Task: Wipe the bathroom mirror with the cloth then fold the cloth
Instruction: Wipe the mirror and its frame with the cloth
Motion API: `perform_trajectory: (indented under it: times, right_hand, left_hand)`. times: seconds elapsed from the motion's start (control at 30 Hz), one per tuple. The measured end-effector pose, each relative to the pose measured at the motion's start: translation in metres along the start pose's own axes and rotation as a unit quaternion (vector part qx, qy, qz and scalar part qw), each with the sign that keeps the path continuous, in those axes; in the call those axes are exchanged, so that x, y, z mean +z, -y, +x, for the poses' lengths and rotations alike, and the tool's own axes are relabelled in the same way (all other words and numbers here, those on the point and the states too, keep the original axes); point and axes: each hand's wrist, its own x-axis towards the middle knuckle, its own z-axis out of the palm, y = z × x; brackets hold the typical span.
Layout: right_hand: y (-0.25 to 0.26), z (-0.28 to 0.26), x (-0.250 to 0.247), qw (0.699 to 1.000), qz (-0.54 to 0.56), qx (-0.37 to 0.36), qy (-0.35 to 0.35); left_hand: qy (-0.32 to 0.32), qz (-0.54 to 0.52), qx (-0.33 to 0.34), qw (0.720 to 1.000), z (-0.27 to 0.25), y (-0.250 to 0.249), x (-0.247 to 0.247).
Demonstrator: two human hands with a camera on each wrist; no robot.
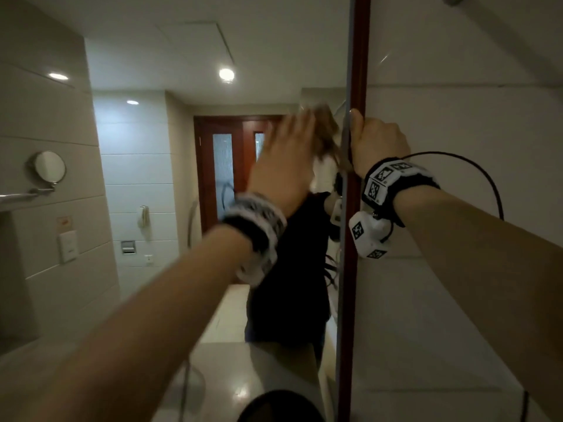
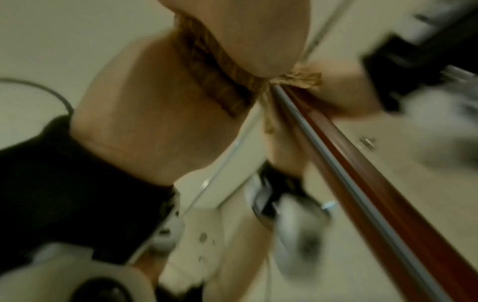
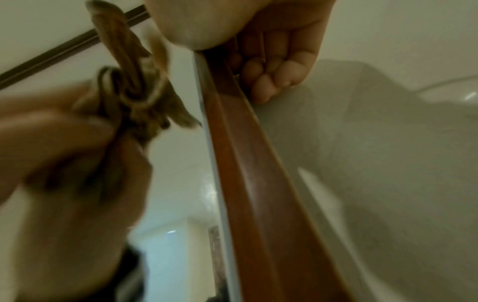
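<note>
Head view: left hand [image 1: 286, 153], arm raised, presses a bunched brown cloth [image 1: 327, 132] against the mirror [image 1: 182, 178] near its right edge; right hand [image 1: 379, 144] grips the wooden mirror frame [image 1: 359, 71].

Left wrist view: cloth [image 2: 212, 67] clamped between thumb and palm.

Right wrist view: fingers [image 3: 269, 77] curled behind the frame [image 3: 248, 173].

Your left hand [image 1: 285, 153] is motion-blurred in the head view, so its finger positions cannot be read there. The cloth [image 1: 326, 132] shows only as a brown smear past that hand, most of it hidden behind the palm. In the left wrist view, the cloth [image 2: 212, 67] is pinched between folds of the hand and largely concealed. Your right hand [image 1: 377, 141] wraps the mirror frame [image 1: 355, 239]; its fingertips are hidden behind the frame in the head view. The right wrist view cuts the right hand [image 3: 271, 51] off at the top edge.
</note>
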Motion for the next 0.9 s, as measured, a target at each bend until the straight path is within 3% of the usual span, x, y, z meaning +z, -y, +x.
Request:
perform_trajectory:
  times: [0.13,0.3,0.47,0.67,0.77,0.9]
  right_hand:
    - [-0.002,0.004,0.005,1.0,-0.003,0.005,-0.001]
    - [-0.004,0.006,0.01,1.0,-0.016,0.008,-0.01]
    - [-0.002,0.003,0.009,1.0,-0.014,0.005,-0.014]
    - [-0.001,0.002,0.004,1.0,-0.023,0.012,-0.003]
    - [-0.005,-0.001,0.01,1.0,-0.01,0.013,-0.006]
    - [-0.011,-0.02,0.019,1.0,-0.006,0.016,-0.014]
  left_hand:
    - [-0.059,0.015,-0.075,0.995,0.062,0.069,-0.04]
    - [-0.061,0.023,-0.026,0.998,0.045,0.09,-0.045]
    - [-0.014,0.025,0.098,0.995,-0.044,0.05,0.005]
    - [0.14,0.018,0.236,0.961,-0.209,-0.015,0.077]
    - [0.186,0.026,0.243,0.952,-0.264,-0.031,0.099]
    - [0.189,0.002,0.228,0.955,-0.271,-0.033,0.105]
